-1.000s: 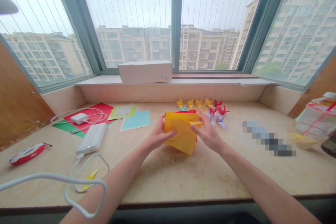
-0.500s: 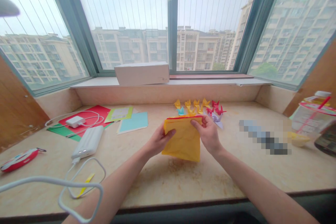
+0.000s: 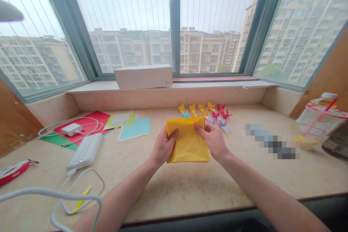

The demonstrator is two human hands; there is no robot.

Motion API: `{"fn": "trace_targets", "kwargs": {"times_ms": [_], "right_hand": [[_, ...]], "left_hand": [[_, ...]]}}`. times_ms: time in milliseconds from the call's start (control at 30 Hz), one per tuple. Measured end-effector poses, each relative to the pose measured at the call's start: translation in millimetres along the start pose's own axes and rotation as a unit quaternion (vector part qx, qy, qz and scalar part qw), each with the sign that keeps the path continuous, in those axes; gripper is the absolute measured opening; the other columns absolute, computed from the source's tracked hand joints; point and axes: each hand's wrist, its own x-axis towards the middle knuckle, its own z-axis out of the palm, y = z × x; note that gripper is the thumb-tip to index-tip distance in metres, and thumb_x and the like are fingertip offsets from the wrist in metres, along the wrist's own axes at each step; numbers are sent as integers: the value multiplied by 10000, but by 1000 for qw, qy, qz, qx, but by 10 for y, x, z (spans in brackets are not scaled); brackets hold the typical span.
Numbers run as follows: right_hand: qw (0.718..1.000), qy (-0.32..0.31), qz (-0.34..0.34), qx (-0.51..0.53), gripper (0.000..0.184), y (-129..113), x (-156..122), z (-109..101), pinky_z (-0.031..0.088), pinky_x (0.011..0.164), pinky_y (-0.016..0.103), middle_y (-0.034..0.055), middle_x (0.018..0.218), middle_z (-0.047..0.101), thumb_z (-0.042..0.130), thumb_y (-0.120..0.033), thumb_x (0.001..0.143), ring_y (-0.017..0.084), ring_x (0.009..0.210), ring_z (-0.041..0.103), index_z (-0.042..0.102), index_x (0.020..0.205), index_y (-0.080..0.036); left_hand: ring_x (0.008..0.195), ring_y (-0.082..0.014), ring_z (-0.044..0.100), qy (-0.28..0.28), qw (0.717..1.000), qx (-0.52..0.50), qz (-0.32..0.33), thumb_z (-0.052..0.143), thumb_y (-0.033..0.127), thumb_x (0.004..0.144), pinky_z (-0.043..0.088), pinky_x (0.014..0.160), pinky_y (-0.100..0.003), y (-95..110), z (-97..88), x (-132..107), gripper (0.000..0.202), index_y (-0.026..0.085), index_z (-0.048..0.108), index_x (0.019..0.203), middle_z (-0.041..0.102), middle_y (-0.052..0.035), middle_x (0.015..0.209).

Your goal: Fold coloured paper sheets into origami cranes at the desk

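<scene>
Yellow paper: between our hands, centre, over the counter; near face turned to us, creased. Looks like more than one layer, can't count; can't tell if lower edge touches down.
Left hand: closed to a pinch on the paper's left side, thumb flat on near face, fingertips hidden behind.
Right hand: also pinched, thumb near upper right corner, fingers curled behind the edge; sliver of red shows there.
Handling: we'd judge this is holding and squaring the layers. Keep both pinches even and light, since thin paper should crease easily; line up top and bottom edges; don't tug outward.
Cranes: just beyond the top edge, yellow cranes, red cranes, purple cranes, one blue crane. Nearest ones could get knocked if we push forward.
Left side: light-blue sheet, red sheet, green sheet, charger on the red, power bank.
Snag risk: white cable loops across our left forearm in view; can't tell if touching. Yellow strip by it.
Right side: blurred-out item, drink container, both well apart from us.
Sill: white box.
</scene>
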Motion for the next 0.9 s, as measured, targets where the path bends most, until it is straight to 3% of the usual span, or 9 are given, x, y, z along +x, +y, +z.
{"fn": "trace_targets", "kwargs": {"times_ms": [133, 267, 400, 533, 633, 700, 767, 833, 900], "right_hand": [[999, -47, 13, -21, 482, 16, -12, 20, 600, 690, 376, 58, 867, 772, 787, -553, 700, 271, 792, 742, 661, 1013, -209], [991, -122, 47, -16, 441, 151, 3, 33, 606, 701, 387, 57, 919, 768, 731, -440, 781, 253, 782, 748, 598, 1142, -226], [990, -102, -23, -99, 343, 274, 56, -8, 590, 779, 392, 67, 951, 756, 668, -385, 819, 245, 826, 732, 628, 1100, -192], [961, -94, -94, -243, 287, 278, 39, -15, 552, 766, 348, 65, 944, 743, 587, -398, 890, 246, 882, 687, 699, 1039, -179], [954, -85, -123, -260, 322, 253, 8, 12, 533, 730, 323, 60, 925, 733, 519, -423, 938, 236, 857, 668, 708, 1051, -189], [957, -84, -127, -245, 332, 252, 9, 18, 532, 728, 318, 55, 906, 726, 518, -430, 939, 236, 858, 663, 704, 1068, -187], [961, -95, -117, -234, 329, 270, 21, 12, 531, 719, 315, 52, 892, 722, 531, -428, 930, 237, 852, 663, 706, 1056, -180], [961, -114, -97, -231, 319, 297, 24, 11, 529, 696, 312, 50, 891, 723, 537, -419, 925, 235, 831, 665, 711, 1033, -175], [959, -132, -88, -236, 306, 313, 1, 26, 522, 678, 306, 46, 901, 724, 535, -403, 925, 230, 816, 663, 713, 1026, -175]], "left_hand": [[952, -240, 660, 47, 998, 39, 8, 530, 389, 924, 520, 824, -337, 6, -30, 21, 265, 187, 582, 1087, 698, -72, 1028], [992, -253, 662, 76, 994, 76, -13, 551, 374, 901, 516, 890, -386, -50, -97, 75, 274, 186, 591, 1096, 703, -90, 1069], [980, -262, 684, 37, 995, 9, -96, 595, 430, 877, 565, 820, -386, -88, -130, 114, 306, 186, 603, 1061, 723, -100, 1061], [876, -264, 725, -23, 968, -123, -217, 652, 447, 851, 589, 759, -389, -65, -164, 128, 306, 174, 624, 986, 751, -105, 918], [827, -263, 732, -47, 961, -165, -218, 645, 478, 849, 592, 740, -404, -54, -209, 147, 335, 179, 612, 997, 749, -101, 893], [837, -270, 727, -28, 978, -103, -179, 617, 498, 857, 589, 741, -421, -54, -250, 161, 381, 175, 590, 1058, 740, -103, 918], [957, -295, 703, 28, 995, 49, -86, 611, 461, 859, 567, 827, -468, -42, -296, 166, 460, 167, 535, 1205, 718, -125, 1028], [1206, -335, 587, 69, 969, 231, 60, 614, 377, 861, 473, 996, -531, -2, -332, 153, 571, 172, 438, 1365, 623, -172, 1266], [1404, -347, 386, 54, 910, 362, 194, 590, 294, 879, 326, 1132, -543, 64, -339, 123, 600, 198, 389, 1436, 460, -180, 1467]]}}
